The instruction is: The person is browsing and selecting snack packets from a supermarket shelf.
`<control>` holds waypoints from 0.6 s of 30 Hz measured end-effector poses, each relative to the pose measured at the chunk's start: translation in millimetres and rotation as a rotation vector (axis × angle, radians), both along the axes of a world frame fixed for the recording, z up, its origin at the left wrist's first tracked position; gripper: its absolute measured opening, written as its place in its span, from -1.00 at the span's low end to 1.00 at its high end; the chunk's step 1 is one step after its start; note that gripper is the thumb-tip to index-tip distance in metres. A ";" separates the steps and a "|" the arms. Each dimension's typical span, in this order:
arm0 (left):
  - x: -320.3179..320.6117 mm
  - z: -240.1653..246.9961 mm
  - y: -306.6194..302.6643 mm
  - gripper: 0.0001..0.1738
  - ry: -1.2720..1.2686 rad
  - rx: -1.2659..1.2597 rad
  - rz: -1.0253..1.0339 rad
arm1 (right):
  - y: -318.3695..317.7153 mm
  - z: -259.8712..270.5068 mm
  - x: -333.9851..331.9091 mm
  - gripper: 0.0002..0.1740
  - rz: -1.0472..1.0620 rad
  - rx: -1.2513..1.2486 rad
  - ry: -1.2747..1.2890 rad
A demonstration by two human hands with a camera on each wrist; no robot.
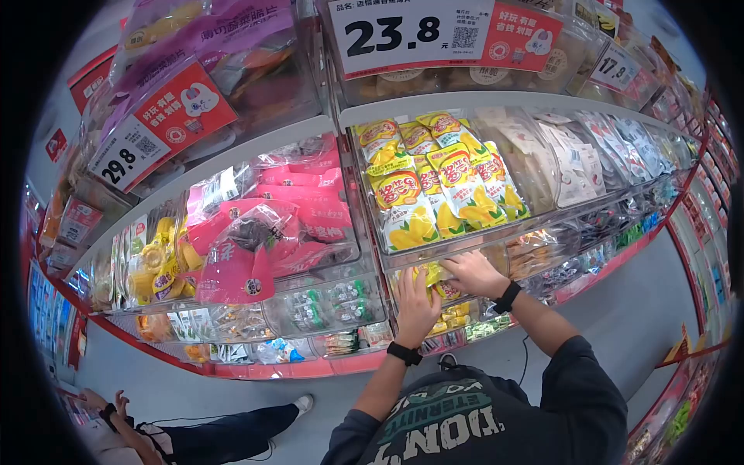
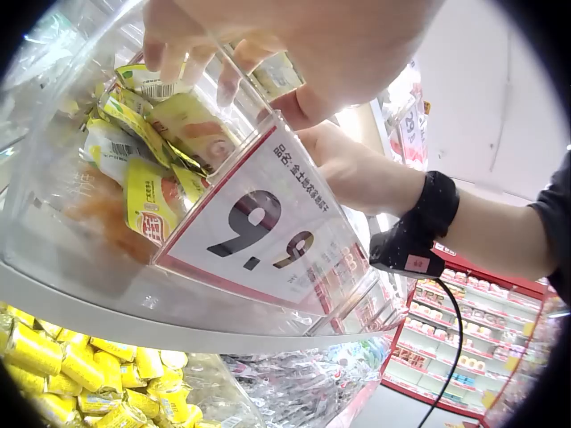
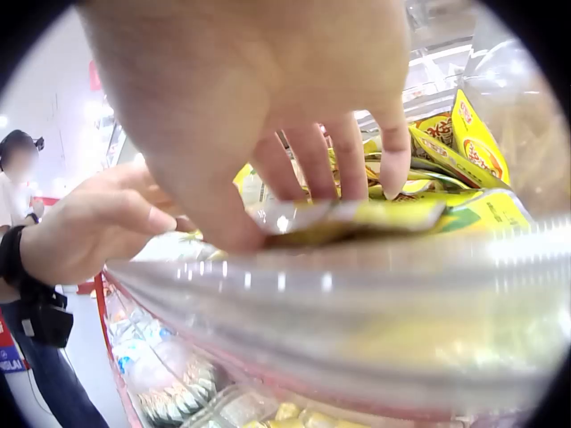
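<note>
As hands (image 1: 418,308) reach in, yellow packets (image 2: 189,129), clear bin (image 2: 98,281)

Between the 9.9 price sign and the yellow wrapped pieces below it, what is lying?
A strip of clear bin, then the pale shelf edge, lie between the price sign and the yellow wrapped pieces, as the left wrist view shows.

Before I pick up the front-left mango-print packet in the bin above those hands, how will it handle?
The mango-print packet is likely floppy, judging by its thin, creased wrapper. The glossy surface might feel slippery. Its flat shape suggests it would probably slide rather than roll.
</note>
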State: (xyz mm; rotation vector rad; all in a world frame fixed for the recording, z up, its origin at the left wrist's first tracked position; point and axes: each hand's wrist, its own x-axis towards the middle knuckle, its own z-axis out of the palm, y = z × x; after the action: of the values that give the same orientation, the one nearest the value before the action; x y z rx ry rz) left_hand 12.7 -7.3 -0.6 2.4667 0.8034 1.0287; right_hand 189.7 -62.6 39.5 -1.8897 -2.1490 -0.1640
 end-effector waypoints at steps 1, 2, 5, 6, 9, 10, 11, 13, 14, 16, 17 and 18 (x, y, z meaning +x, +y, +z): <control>0.1 1.0 -0.5 -0.40 -0.052 -0.039 -0.006 | -1.1 -4.0 1.8 -0.56 0.037 0.082 -0.052; 0.1 2.8 -0.8 -0.40 -0.105 -0.077 -0.010 | -4.1 -6.3 5.4 -0.56 0.035 0.100 -0.055; -2.3 2.2 -0.3 -0.38 -0.224 -0.156 -0.025 | -17.8 14.9 6.0 -0.57 0.002 0.106 -0.037; -2.9 0.7 -0.3 -0.37 -0.255 -0.178 -0.035 | -26.7 29.8 3.6 -0.57 -0.027 0.072 -0.020; -2.1 -2.3 0.0 -0.41 -0.280 -0.181 0.002 | -55.1 52.2 1.2 -0.58 -0.082 -0.003 0.198; -2.1 -0.4 -0.5 -0.46 -0.302 -0.243 -0.007 | -67.4 66.1 -2.8 -0.57 -0.114 -0.093 0.354; -1.3 4.0 1.2 -0.51 -0.331 -0.301 -0.015 | -77.6 80.7 -4.5 -0.57 -0.145 -0.180 0.501; 4.9 8.5 4.8 -0.59 -0.346 -0.334 -0.005 | -97.8 100.9 -5.8 -0.56 -0.101 -0.343 0.746; 6.9 8.4 5.4 -0.63 -0.323 -0.311 0.012 | -108.6 108.6 -5.5 -0.56 -0.051 -0.409 0.933; 11.4 1.9 9.3 -0.67 -0.317 -0.268 0.025 | -120.8 123.8 -14.7 -0.56 0.063 -0.247 1.397; 14.0 -6.9 12.3 -0.67 -0.320 -0.313 0.044 | -126.3 143.0 -17.9 -0.55 0.009 -0.201 1.461; 16.7 -16.4 14.9 -0.66 -0.320 -0.357 0.059 | -121.4 166.2 -25.5 -0.54 -0.033 -0.161 1.562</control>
State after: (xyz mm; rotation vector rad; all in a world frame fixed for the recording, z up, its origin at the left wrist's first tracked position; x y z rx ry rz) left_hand 29.3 7.6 -17.0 1.9315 0.8698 1.1494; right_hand 164.2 -184.0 205.6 -1.2268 -0.9928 1.1049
